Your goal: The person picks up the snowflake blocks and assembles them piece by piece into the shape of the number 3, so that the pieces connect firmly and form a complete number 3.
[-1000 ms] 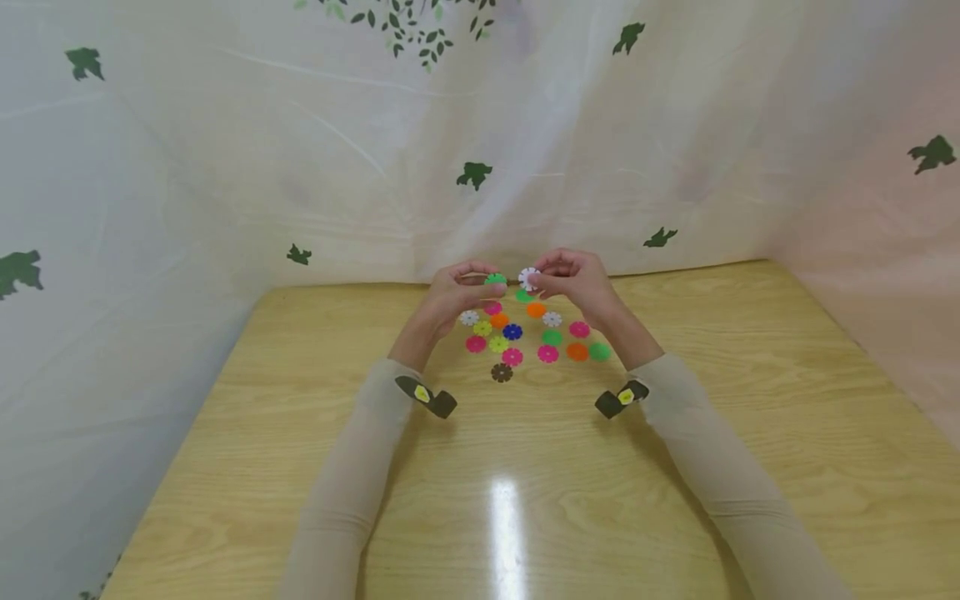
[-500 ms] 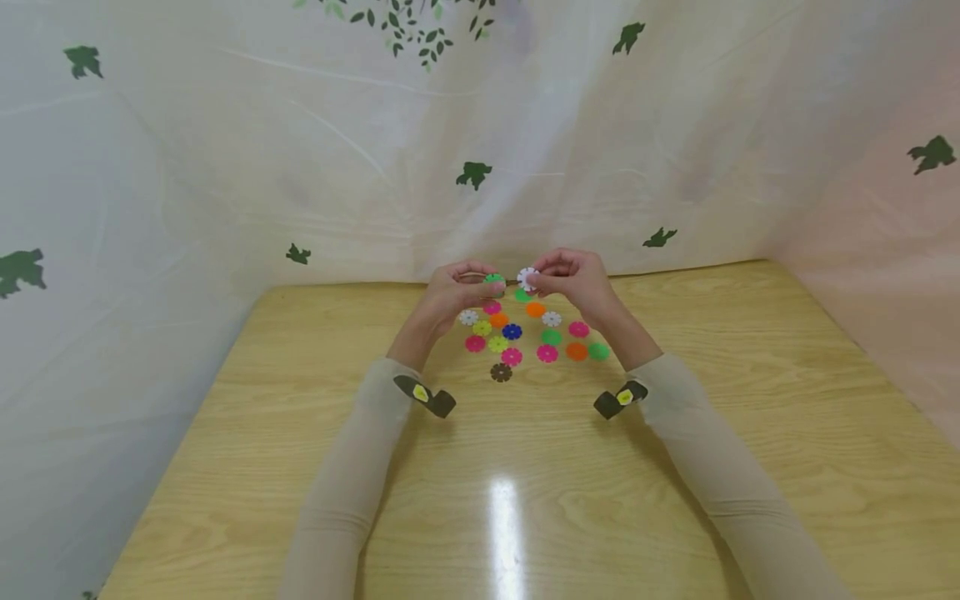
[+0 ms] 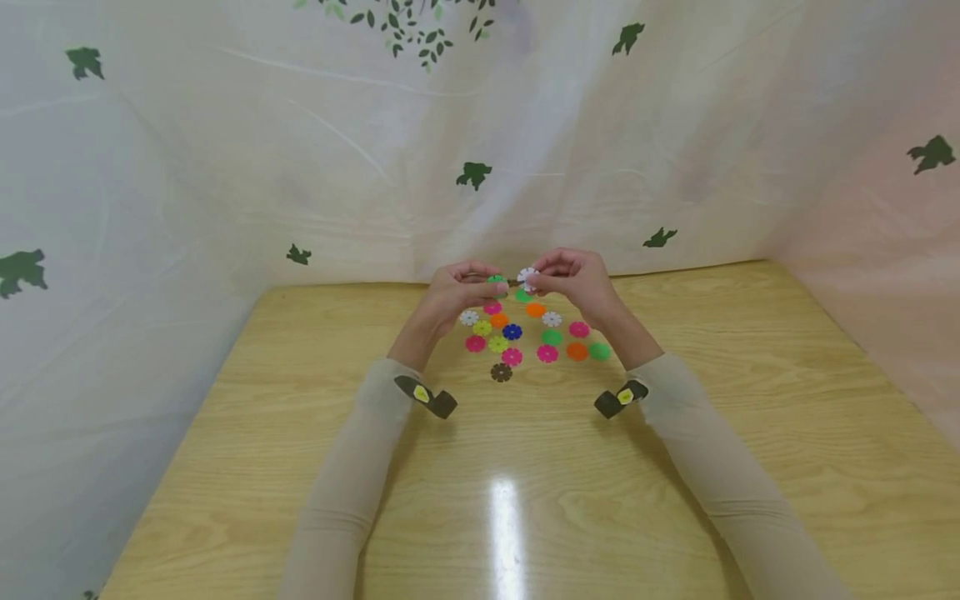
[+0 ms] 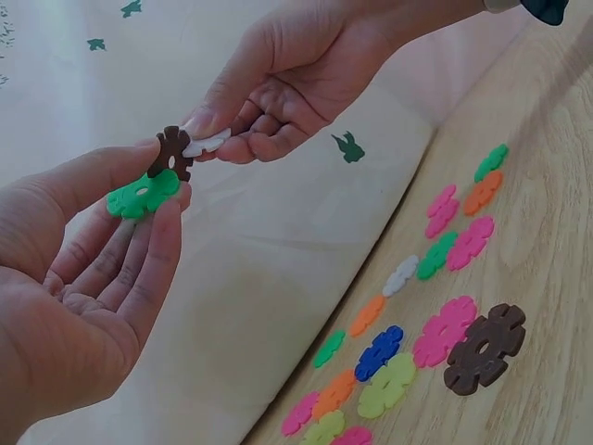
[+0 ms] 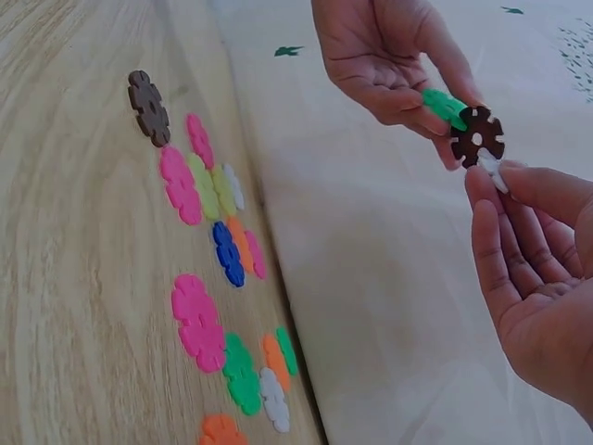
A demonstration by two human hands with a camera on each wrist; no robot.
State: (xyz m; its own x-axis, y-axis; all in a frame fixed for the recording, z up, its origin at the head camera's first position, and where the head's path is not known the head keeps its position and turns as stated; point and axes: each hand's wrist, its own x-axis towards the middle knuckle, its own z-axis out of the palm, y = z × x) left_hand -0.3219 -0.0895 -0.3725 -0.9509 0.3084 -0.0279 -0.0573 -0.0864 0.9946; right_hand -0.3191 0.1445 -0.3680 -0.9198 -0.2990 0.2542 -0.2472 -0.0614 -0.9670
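In the head view, my left hand [image 3: 450, 293] and right hand [image 3: 583, 285] meet above the far part of the table. Between thumb and fingers, the left one pinches a green notched plastic disc [image 4: 141, 197]. A white notched disc [image 5: 493, 171] is pinched in the right. Between these two stands a brown notched disc [image 5: 478, 137], its edge meeting the green one on one side and the white one on the other. The brown disc is tilted relative to both, and fingertips cover parts of the green and white discs.
Loose notched discs lie spread below the hands, among them a blue one [image 3: 512, 332], a brown one [image 3: 501, 372], a pink one [image 3: 547, 354] and an orange one [image 3: 577, 352]. The wooden table [image 3: 480, 450] ends against a hanging cloth [image 3: 360, 167] with leaf prints.
Both hands stay almost in place. The white disc has shifted very slightly toward the green one, and the gap between them looks a little narrower.
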